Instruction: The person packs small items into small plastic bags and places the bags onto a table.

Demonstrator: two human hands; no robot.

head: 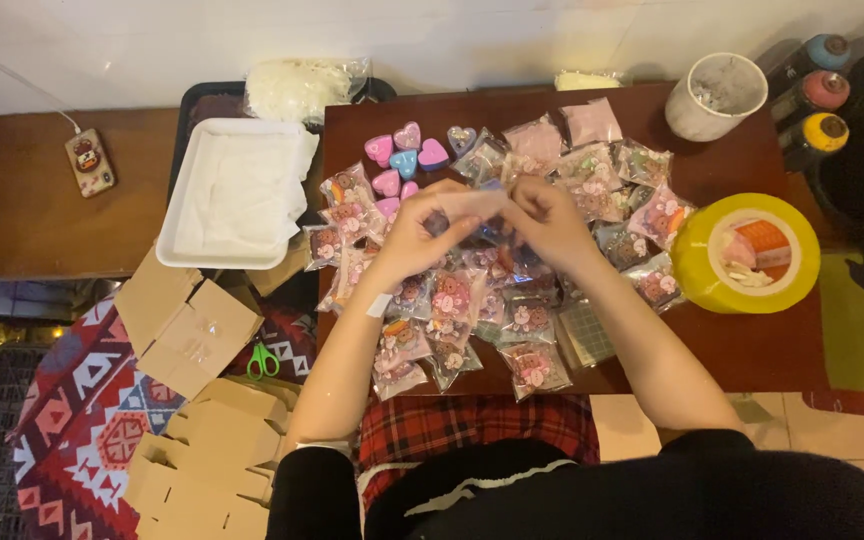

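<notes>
At centre frame, the left hand [414,238] and right hand [549,222] are pinching one small clear packet [480,206] between closed fingertips, holding it above the pile of filled packets [472,310]. Heart-shaped tins [404,155] are sitting just above-left on the dark table [752,350].

Clear cellophane packets [472,310] with pink-brown charms heaped across dark worktop [752,350]. Flat brown cardboard boxes [192,330] stacked left, on floor. Clear bag of white filling [297,85] behind white tray [237,190].
</notes>
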